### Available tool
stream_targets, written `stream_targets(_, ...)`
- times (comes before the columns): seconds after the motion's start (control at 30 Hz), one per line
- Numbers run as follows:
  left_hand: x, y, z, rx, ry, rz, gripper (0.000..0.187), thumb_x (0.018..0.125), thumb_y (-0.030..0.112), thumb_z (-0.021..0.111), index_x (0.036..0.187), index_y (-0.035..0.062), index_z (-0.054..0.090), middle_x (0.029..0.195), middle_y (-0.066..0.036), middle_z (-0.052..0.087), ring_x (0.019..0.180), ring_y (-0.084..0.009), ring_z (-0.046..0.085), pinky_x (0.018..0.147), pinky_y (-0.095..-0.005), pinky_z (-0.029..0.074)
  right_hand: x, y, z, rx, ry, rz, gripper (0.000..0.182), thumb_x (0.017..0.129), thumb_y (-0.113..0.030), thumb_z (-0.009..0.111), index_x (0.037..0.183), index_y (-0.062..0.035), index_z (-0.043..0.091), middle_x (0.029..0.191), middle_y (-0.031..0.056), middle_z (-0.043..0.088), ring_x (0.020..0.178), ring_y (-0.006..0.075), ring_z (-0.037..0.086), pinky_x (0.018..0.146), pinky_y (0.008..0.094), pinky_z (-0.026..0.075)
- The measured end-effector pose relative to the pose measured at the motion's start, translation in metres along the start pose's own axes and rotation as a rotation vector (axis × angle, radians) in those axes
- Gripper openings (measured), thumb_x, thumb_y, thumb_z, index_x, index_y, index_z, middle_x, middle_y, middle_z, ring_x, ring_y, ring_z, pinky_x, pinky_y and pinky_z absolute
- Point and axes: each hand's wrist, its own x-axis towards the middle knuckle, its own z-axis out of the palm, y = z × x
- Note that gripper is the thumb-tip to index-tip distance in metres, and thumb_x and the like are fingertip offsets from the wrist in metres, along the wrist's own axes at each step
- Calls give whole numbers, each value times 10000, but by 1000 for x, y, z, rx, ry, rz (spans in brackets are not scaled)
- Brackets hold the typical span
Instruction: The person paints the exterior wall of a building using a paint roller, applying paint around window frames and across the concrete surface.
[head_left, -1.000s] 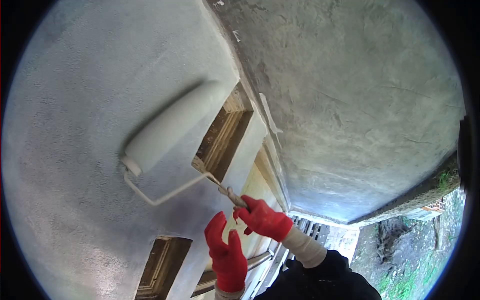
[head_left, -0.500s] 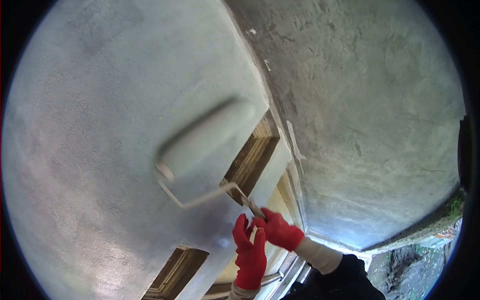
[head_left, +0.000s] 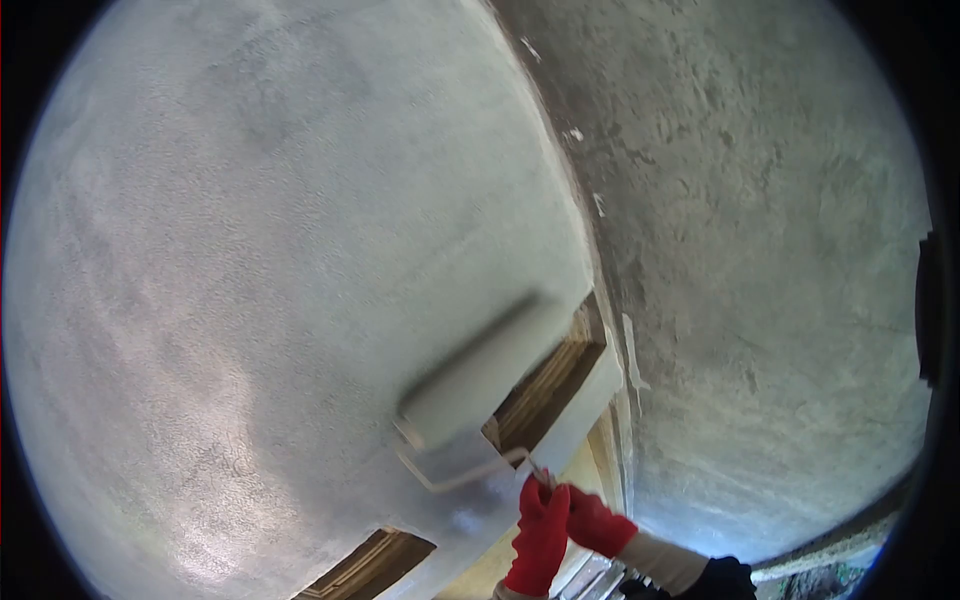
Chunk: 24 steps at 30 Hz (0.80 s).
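A paint roller (head_left: 490, 375) with a long pale sleeve lies against the painted wall surface, its far end blurred by motion. Its bent wire frame runs down to a handle, mostly hidden by red gloves. My left hand (head_left: 541, 535), gloved in red, is closed round the handle near the frame. Close against it on the right, my right hand (head_left: 598, 520), also in a red glove, grips the handle, its fingers partly hidden behind the left.
Two recessed wooden-edged openings, one (head_left: 550, 395) beside the roller and another (head_left: 370, 565) lower left, break the pale wall (head_left: 300, 230). A rough grey surface (head_left: 760, 270) meets it along a ridge. Outdoor ground shows at bottom right.
The roller and both hands now appear lower and farther right, as the whole view has shifted too. My left hand, open beside the handle before, has closed on it.
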Motion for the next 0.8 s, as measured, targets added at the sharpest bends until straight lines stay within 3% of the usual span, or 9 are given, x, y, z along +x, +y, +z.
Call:
stream_targets(0.33,45,103,0,-502,-60,130,271,950,191,458,1163,26,494,1069,-100,612,996,-155,570,823,-258,449,25,-138,-38,51,-40,-119,429,877,-347,529,1176,-49,453,830,187,643,721,280,663,640,367,521)
stream_targets(0.5,52,55,26,-728,-36,221,237,923,159,513,1118,25,515,1068,-114,609,959,-162,582,824,-260,451,7,-75,-28,-328,319,-343,465,840,-384,552,1182,-80,468,852,271,616,797,413,621,697,468,502)
stream_targets(0.53,50,59,26,-627,25,211,249,919,140,514,1131,8,510,1057,-112,613,967,-167,578,844,-277,444,2,-81,-37,141,-3,-258,550,757,-314,711,1214,-142,456,1332,159,408,1178,376,432,871,438,423)
stream_targets(0.57,48,61,25,-522,91,191,263,915,122,515,1143,-8,505,1046,-109,618,974,-171,574,863,-294,436,3,-99,-38,136,-8,-263,550,757,-314,711,1214,-142,456,1332,159,408,1178,376,432,871,438,423)
stream_targets(0.67,49,92,9,-642,141,355,382,896,68,509,1259,5,411,1194,-133,528,1111,-196,497,948,-310,386,19,-170,-41,-156,145,-173,371,881,-329,535,1123,-56,469,755,212,628,713,334,648,604,426,514)
stream_targets(0.7,46,98,3,-652,167,454,436,888,50,509,1300,12,372,1245,-142,490,1146,-201,469,969,-314,370,54,-166,-46,-289,260,-547,366,878,-322,542,1105,-44,470,661,179,598,638,321,631,553,419,498)
stream_targets(0.73,46,98,-1,-634,122,472,511,879,45,520,1345,21,311,1315,-141,423,1193,-210,423,995,-325,349,77,-190,-56,-968,475,-1177,326,881,-281,546,1075,-30,474,679,157,544,580,293,594,507,403,473)
stream_targets(0.77,44,97,-2,-634,123,478,511,879,45,520,1345,21,311,1315,-141,423,1193,-210,423,995,-325,349,75,-237,-57,-987,580,-1247,276,879,-223,546,1057,-22,482,772,155,491,576,282,563,484,376,466)
stream_targets(0.8,42,96,1,-634,89,519,512,874,42,526,1341,20,317,1315,-133,426,1197,-215,423,998,-331,348,67,-284,-55,-342,188,-767,279,895,-241,525,1038,-6,475,817,157,480,593,275,575,492,359,480)
